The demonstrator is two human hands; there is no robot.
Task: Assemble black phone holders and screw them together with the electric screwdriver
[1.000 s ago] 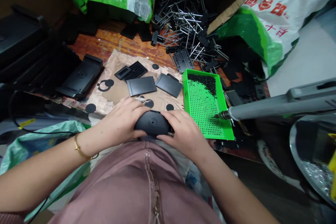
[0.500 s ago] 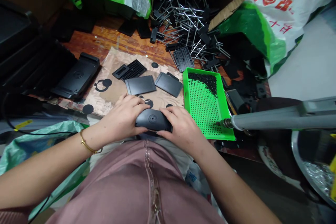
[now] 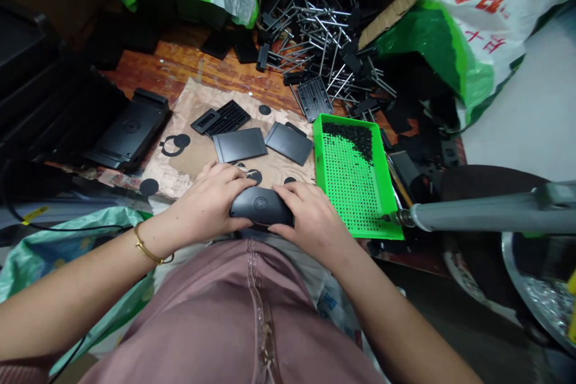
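Note:
A black plastic part with a rounded edge and a small round emblem (image 3: 261, 205) is held at the table's near edge, close to my body. My left hand (image 3: 215, 197) grips its left end, thumb on the near side and fingers on the far side. On its right end, my right hand (image 3: 310, 210) is closed the same way. Just beyond the hands lie two flat black plates (image 3: 240, 145) and a ribbed black piece (image 3: 228, 118) on a worn cardboard sheet (image 3: 198, 101). The part's underside is hidden.
A green perforated tray (image 3: 318, 156) with small black screws stands right, with a grey electric screwdriver (image 3: 472, 210) beside it. Metal rods with black ends (image 3: 315, 30) pile up at the back. Stacked black holders (image 3: 130, 129) stand left.
The part and both hands stay almost in place. The screwdriver at the right has shifted slightly right and down in view.

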